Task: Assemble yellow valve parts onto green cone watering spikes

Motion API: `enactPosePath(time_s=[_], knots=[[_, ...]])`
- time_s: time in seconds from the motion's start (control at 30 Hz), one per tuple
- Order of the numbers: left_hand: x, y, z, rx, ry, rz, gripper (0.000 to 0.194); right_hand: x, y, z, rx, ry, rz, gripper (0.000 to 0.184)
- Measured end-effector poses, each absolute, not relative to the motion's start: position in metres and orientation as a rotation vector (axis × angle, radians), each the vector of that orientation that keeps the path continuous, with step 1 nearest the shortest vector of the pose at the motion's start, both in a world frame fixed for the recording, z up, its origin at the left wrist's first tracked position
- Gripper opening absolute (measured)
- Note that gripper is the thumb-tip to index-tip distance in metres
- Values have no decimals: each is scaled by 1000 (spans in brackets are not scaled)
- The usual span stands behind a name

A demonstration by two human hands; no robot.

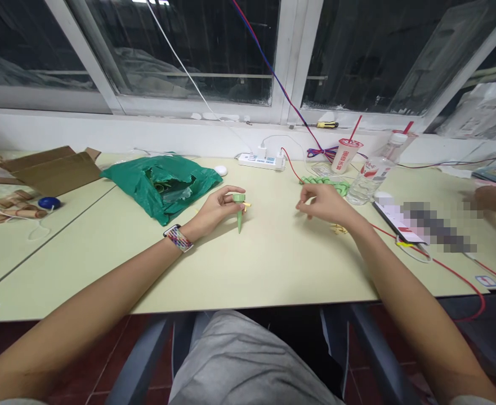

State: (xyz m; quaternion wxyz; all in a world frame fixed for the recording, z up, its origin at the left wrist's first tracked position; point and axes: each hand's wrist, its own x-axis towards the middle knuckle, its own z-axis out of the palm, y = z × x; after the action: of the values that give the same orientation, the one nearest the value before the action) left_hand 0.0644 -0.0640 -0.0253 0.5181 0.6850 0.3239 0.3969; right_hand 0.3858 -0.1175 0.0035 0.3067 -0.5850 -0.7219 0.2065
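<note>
My left hand [216, 211], with a beaded band at the wrist, is closed around a small green cone-shaped spike [239, 212] held point down just above the pale yellow table [248, 270]. A small yellow piece sticks out beside the spike's top. My right hand [321, 203] hovers to the right with its fingers curled in a pinch; what it holds, if anything, is too small to make out. A row of several green spikes [324, 181] lies just behind my right hand. Small yellow pieces [338, 228] lie under my right wrist.
A crumpled green plastic bag [163, 183] lies left of my left hand. Behind are a white power strip [261, 161], a lidded cup with a straw [345, 155] and a plastic bottle [372, 174]. A phone [397, 222] and red cable [450, 270] lie right. Another person's hand [490, 199] rests far right. Cardboard [49, 169] sits far left.
</note>
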Motion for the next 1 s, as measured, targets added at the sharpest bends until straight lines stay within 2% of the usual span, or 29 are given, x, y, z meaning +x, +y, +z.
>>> enactPosePath(time_s=[0.13, 0.27, 0.53, 0.83, 1.0], knots=[[63, -61, -31, 1601, 756, 966, 48, 321, -103, -21, -1235, -1908, 666, 2], [63, -61, -34, 1617, 745, 970, 45, 282, -110, -52, -1046, -1797, 764, 14], [69, -70, -28, 1737, 727, 897, 40, 300, -118, -56, -932, -1571, 642, 25], [70, -75, -27, 1804, 770, 865, 42, 285, -129, -53, -893, -1722, 456, 26], [70, -75, -25, 1791, 769, 868, 43, 290, -128, -54, -876, -1757, 369, 17]])
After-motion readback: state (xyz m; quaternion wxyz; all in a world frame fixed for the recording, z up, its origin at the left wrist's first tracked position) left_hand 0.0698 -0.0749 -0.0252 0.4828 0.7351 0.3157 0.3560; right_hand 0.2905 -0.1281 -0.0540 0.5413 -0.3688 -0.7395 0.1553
